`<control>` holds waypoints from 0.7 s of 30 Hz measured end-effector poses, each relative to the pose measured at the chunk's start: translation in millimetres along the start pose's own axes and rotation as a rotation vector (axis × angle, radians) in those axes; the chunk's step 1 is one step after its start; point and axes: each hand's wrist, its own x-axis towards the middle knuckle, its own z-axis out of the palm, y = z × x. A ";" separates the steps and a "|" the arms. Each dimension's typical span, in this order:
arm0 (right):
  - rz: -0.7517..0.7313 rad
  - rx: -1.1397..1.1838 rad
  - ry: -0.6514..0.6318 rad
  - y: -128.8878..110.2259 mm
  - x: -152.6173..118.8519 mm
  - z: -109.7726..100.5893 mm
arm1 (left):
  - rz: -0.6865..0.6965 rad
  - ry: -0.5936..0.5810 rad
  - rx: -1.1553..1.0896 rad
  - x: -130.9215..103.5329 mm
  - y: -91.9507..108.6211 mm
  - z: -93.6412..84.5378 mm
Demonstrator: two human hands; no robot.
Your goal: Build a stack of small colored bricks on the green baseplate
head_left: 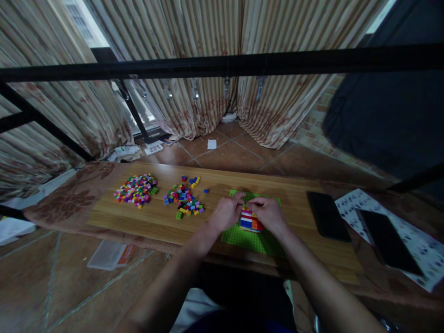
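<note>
A green baseplate [256, 243] lies on the wooden board, carrying a block of colored bricks [250, 222] in rows of red, white, blue and orange. My left hand [227, 212] is at the upper left of this block, its fingers bent together near the block's far edge. From the right, my right hand [268, 212] reaches to the same edge with thumb and fingers pinched. The two hands' fingertips nearly meet; whatever lies between them is too small to make out.
Left on the wooden board [211, 231] are a large brick pile [136, 189] and a smaller scattered pile [185, 201]. A black tablet [327, 216] lies at the right, beside a printed sheet [350, 203] and another dark device [388, 240]. A black metal bar [208, 66] crosses beyond.
</note>
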 end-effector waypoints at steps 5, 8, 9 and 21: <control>0.018 -0.031 0.017 -0.8 1.6 -1.1 | 0.017 -0.017 -0.024 2.0 -0.7 -1.9; -0.010 -0.043 0.009 -2.7 1.5 -2.9 | 0.006 -0.023 -0.034 2.7 -2.2 -2.4; -0.022 -0.043 -0.001 -3.3 1.3 -3.6 | 0.003 -0.027 -0.031 2.9 -2.8 -2.6; -0.099 -0.005 -0.076 -3.8 0.4 -6.9 | -0.001 0.068 -0.115 -3.8 -9.0 8.0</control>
